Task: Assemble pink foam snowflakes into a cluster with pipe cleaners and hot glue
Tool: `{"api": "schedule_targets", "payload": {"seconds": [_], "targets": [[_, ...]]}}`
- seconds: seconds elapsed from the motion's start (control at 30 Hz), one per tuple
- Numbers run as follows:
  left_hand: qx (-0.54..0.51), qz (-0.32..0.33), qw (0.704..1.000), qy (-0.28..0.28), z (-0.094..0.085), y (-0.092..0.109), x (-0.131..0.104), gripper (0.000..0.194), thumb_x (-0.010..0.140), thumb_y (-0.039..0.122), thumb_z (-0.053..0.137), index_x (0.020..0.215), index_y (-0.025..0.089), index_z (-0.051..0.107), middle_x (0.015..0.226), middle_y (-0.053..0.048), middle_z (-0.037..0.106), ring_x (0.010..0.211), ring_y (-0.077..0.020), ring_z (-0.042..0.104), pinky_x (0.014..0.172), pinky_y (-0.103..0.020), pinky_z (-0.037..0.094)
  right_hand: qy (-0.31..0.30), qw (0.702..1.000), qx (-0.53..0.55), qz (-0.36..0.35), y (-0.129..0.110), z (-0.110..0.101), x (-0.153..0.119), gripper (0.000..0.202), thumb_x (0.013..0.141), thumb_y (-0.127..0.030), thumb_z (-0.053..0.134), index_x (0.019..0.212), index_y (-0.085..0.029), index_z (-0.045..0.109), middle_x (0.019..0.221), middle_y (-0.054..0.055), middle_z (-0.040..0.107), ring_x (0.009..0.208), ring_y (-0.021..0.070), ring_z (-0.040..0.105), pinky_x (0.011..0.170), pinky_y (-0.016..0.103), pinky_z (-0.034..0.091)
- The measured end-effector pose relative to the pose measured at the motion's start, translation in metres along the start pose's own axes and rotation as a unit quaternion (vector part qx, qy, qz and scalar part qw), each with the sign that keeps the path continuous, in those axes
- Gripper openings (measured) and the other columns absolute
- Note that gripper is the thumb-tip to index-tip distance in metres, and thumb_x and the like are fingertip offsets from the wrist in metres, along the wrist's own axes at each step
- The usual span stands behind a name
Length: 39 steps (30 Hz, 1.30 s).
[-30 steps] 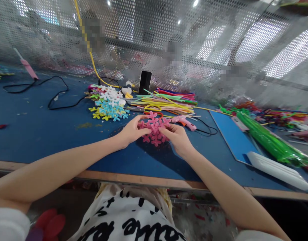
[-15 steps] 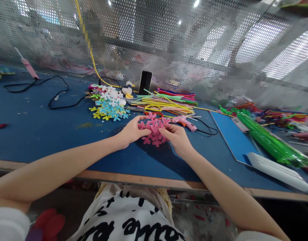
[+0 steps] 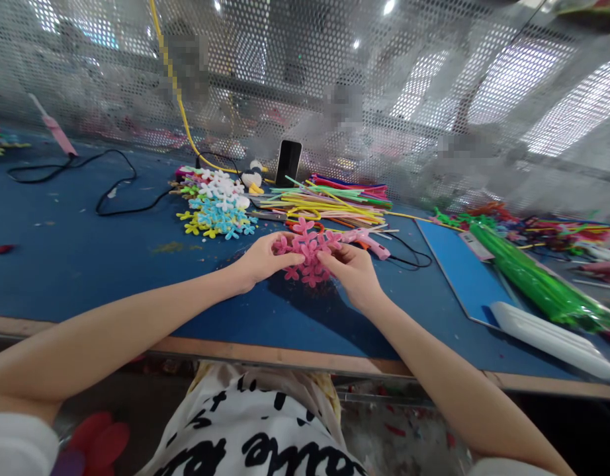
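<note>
A cluster of fuzzy pink pipe-cleaner flowers (image 3: 309,252) is held just above the blue tabletop, between both hands. My left hand (image 3: 268,259) grips its left side, the thumb lying across the front. On the right side, my right hand (image 3: 352,268) pinches it between thumb and fingers. Some fingertips are hidden behind the petals. Just behind the right hand rests a pink glue gun (image 3: 367,242). Scissors (image 3: 275,215) lie beyond the cluster, near a pile of coloured pipe cleaners (image 3: 335,201).
White, blue and yellow flower shapes (image 3: 218,201) are heaped left of the pipe cleaners. A phone (image 3: 288,162) stands against the perforated screen. To the right are a blue board (image 3: 458,271), a green plastic-wrapped bundle (image 3: 538,274) and a white packet (image 3: 550,337). Another glue gun (image 3: 59,134) lies far left.
The pink flower cluster has tilted and shifted up slightly between the hands. Both hands keep their hold in nearly the same place.
</note>
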<state>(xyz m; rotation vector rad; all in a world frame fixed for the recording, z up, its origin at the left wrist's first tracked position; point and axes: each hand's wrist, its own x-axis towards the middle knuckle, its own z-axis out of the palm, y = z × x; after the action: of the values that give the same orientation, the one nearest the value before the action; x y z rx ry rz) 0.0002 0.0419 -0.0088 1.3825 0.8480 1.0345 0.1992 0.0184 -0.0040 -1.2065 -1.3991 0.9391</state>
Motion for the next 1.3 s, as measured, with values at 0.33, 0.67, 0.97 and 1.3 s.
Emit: {"api": "schedule_targets", "payload": {"seconds": [0.33,0.67,0.97,1.3], "targets": [[0.071,0.011,0.997,0.041,-0.001,-0.001,0.000,0.036,0.071,0.047,0.077,0.082,0.014,0.070,0.063,0.004,0.058,0.058,-0.0103,0.047,0.058,-0.024,0.036,-0.020,0.978,-0.158,-0.133,0.001,-0.005,0.001,0.027,0.079,-0.039,0.070,0.067,-0.019,0.058,0.066,-0.001,0.052,0.065,0.0138,0.044,0.064,0.030,0.037],[0.138,0.040,0.988,0.057,-0.002,-0.001,-0.001,0.030,0.073,0.044,0.074,0.076,0.014,0.072,0.061,0.002,0.060,0.056,-0.0107,0.046,0.055,-0.024,0.035,-0.058,0.985,-0.130,-0.094,-0.001,-0.005,-0.002,0.025,0.082,-0.043,0.072,0.083,-0.019,0.069,0.080,0.002,0.064,0.075,0.0168,0.052,0.072,0.031,0.042],[0.219,0.102,0.970,0.029,-0.003,0.002,-0.003,0.030,0.076,0.043,0.072,0.083,0.014,0.076,0.064,0.000,0.065,0.060,-0.0131,0.054,0.057,-0.025,0.039,-0.050,0.995,-0.063,-0.058,-0.010,0.003,-0.009,0.028,0.078,-0.043,0.075,0.071,-0.018,0.063,0.068,-0.001,0.056,0.064,0.0137,0.046,0.064,0.030,0.040],[0.234,0.137,0.962,0.041,0.001,0.005,-0.006,0.022,0.077,0.038,0.071,0.077,0.016,0.073,0.072,-0.001,0.068,0.063,-0.0138,0.055,0.061,-0.026,0.042,-0.016,1.000,0.001,0.009,-0.008,0.005,-0.009,0.030,0.070,-0.045,0.082,0.074,-0.018,0.069,0.066,-0.002,0.052,0.061,0.0109,0.041,0.056,0.027,0.034]]}}
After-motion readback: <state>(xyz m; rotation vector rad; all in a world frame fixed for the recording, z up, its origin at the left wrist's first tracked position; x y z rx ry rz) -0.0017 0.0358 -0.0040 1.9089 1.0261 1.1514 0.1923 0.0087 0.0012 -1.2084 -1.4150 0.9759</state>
